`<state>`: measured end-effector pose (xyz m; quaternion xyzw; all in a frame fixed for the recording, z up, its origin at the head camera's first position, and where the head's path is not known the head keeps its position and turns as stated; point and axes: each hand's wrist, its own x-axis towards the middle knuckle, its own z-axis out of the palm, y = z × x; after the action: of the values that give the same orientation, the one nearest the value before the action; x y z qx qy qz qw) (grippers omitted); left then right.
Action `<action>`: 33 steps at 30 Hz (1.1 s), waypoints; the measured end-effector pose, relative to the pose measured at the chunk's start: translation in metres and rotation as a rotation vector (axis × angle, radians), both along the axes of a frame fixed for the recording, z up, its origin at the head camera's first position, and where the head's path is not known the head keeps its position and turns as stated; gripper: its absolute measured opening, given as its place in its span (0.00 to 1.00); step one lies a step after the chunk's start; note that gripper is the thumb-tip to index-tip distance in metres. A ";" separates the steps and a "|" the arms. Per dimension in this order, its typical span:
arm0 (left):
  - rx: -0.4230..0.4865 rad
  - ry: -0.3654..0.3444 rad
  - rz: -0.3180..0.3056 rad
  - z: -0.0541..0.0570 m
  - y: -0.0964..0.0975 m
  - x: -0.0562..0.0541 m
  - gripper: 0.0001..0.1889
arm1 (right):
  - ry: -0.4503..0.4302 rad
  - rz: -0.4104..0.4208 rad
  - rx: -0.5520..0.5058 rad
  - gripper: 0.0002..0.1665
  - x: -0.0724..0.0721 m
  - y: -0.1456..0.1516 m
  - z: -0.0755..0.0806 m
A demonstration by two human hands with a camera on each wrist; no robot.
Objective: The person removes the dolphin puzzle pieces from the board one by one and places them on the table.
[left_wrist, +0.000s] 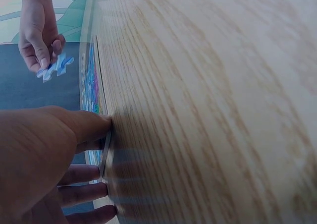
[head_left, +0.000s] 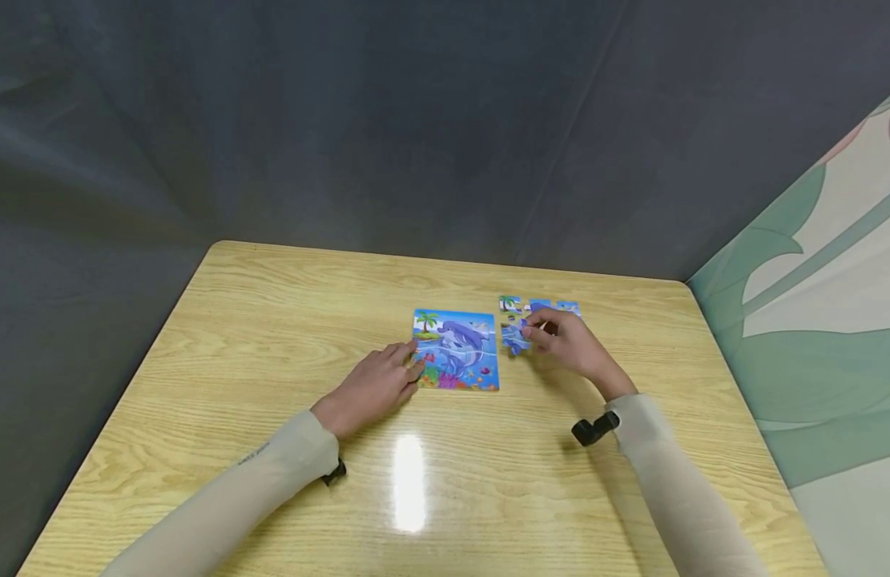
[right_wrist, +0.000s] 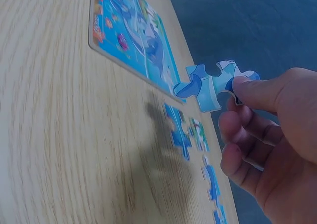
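A square dolphin puzzle picture [head_left: 457,350] lies flat on the wooden table. My left hand [head_left: 376,381] rests at its left edge, fingertips touching the rim; the left wrist view shows the thumb [left_wrist: 91,126] and fingers spread along that edge. Raised above the table, a blue-and-white jigsaw piece [right_wrist: 210,87] is pinched between the thumb and forefinger of my right hand [head_left: 570,340], the other fingers loosely curled. Under and beyond this hand lie several loose pieces, among them one with a palm tree [head_left: 509,303] and a blue one [right_wrist: 177,130] close to the picture's right side.
The wooden table [head_left: 293,320] ends at a dark curtain [head_left: 416,128] along the back. On the right stands a wall with green and white leaf patterns [head_left: 834,320]. A bright light reflection shows on the tabletop between the forearms.
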<state>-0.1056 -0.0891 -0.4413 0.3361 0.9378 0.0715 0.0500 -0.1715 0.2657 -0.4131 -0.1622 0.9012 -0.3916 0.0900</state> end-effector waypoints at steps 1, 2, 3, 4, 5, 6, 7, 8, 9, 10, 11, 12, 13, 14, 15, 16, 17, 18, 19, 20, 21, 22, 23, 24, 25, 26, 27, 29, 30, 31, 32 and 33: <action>0.000 -0.003 0.003 0.000 0.000 0.000 0.25 | -0.002 -0.009 0.006 0.11 0.000 0.003 0.000; -0.001 -0.007 0.006 0.000 0.000 0.000 0.25 | -0.006 -0.015 0.012 0.11 0.000 0.005 0.001; -0.002 -0.008 0.006 0.000 0.000 0.000 0.25 | -0.009 -0.019 0.017 0.11 0.000 0.008 0.001; -0.004 -0.007 0.005 0.000 0.000 0.000 0.25 | -0.010 -0.021 0.024 0.11 0.000 0.010 0.001; -0.007 -0.005 0.004 0.000 0.000 0.000 0.25 | -0.009 -0.024 0.027 0.12 0.000 0.013 0.001; -0.007 -0.005 0.005 0.000 0.000 0.001 0.25 | -0.009 -0.026 0.032 0.12 0.001 0.015 0.002; -0.010 -0.005 0.004 -0.001 0.000 0.001 0.25 | -0.008 -0.033 0.038 0.12 0.001 0.017 0.001; -0.013 -0.004 0.003 0.000 0.000 0.001 0.25 | -0.008 -0.035 0.043 0.12 0.001 0.019 0.001; -0.012 -0.004 0.004 0.000 0.000 0.001 0.25 | -0.005 -0.042 0.045 0.12 0.001 0.021 0.001; -0.011 -0.004 0.004 -0.001 0.000 0.001 0.25 | -0.003 -0.049 0.048 0.12 0.001 0.023 0.000; -0.010 -0.004 0.004 -0.001 0.000 0.001 0.25 | -0.004 -0.057 0.050 0.12 0.000 0.025 0.000; -0.008 -0.004 0.005 -0.001 0.000 0.001 0.25 | -0.006 -0.063 0.051 0.11 0.000 0.027 0.000; -0.008 -0.002 0.004 -0.001 0.000 0.001 0.25 | -0.010 -0.069 0.051 0.11 0.000 0.028 -0.001; -0.009 0.000 0.003 -0.002 0.000 0.000 0.25 | -0.013 -0.071 0.050 0.11 0.000 0.030 -0.001; -0.008 0.001 0.002 -0.002 0.000 0.000 0.25 | -0.017 -0.074 0.048 0.11 0.000 0.031 -0.001; -0.009 0.003 0.000 -0.002 -0.001 0.000 0.25 | -0.020 -0.072 0.048 0.11 0.000 0.032 0.000; -0.007 0.005 -0.001 -0.002 -0.001 0.000 0.25 | -0.023 -0.071 0.050 0.12 -0.001 0.033 0.000; -0.006 0.009 -0.003 -0.002 -0.001 0.000 0.25 | -0.027 -0.068 0.052 0.12 -0.001 0.034 0.000; -0.007 0.011 -0.004 -0.003 -0.001 0.000 0.25 | -0.030 -0.067 0.056 0.12 -0.001 0.035 0.000; -0.007 0.011 -0.003 -0.003 -0.001 0.000 0.25 | -0.034 -0.066 0.060 0.13 -0.001 0.036 0.000; -0.005 0.011 -0.004 -0.003 -0.001 0.000 0.25 | -0.038 -0.066 0.064 0.13 -0.001 0.037 0.000; -0.003 0.011 -0.005 -0.003 -0.001 0.000 0.25 | -0.041 -0.067 0.069 0.13 -0.002 0.038 0.000; -0.002 0.010 -0.004 -0.003 -0.001 0.000 0.25 | -0.045 -0.067 0.072 0.13 -0.002 0.038 -0.001; -0.003 0.010 -0.004 -0.002 -0.001 0.000 0.25 | -0.049 -0.068 0.075 0.12 -0.002 0.039 -0.001; -0.006 0.007 -0.003 -0.002 -0.001 0.000 0.25 | -0.052 -0.069 0.076 0.12 -0.003 0.040 -0.001; -0.006 0.005 -0.002 -0.001 0.000 0.000 0.25 | -0.057 -0.070 0.075 0.12 -0.003 0.040 -0.002; -0.006 0.005 -0.002 -0.001 0.000 0.000 0.25 | -0.062 -0.071 0.076 0.12 -0.004 0.041 -0.002; -0.006 0.003 0.000 -0.001 0.000 0.000 0.25 | -0.071 -0.072 0.077 0.12 -0.005 0.042 -0.004; -0.006 0.001 0.001 -0.001 -0.001 0.000 0.25 | -0.077 -0.073 0.078 0.12 -0.006 0.043 -0.005; -0.005 0.000 0.002 0.000 0.000 0.000 0.25 | -0.083 -0.075 0.078 0.13 -0.006 0.044 -0.005; -0.003 -0.002 0.003 0.000 0.000 0.000 0.25 | -0.090 -0.076 0.078 0.13 -0.007 0.044 -0.006; -0.001 -0.003 0.003 0.000 0.000 0.000 0.25 | -0.095 -0.077 0.081 0.13 -0.007 0.045 -0.007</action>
<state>-0.1054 -0.0893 -0.4415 0.3347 0.9382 0.0718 0.0514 -0.1789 0.3105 -0.4197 -0.1048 0.9167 -0.3653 0.1239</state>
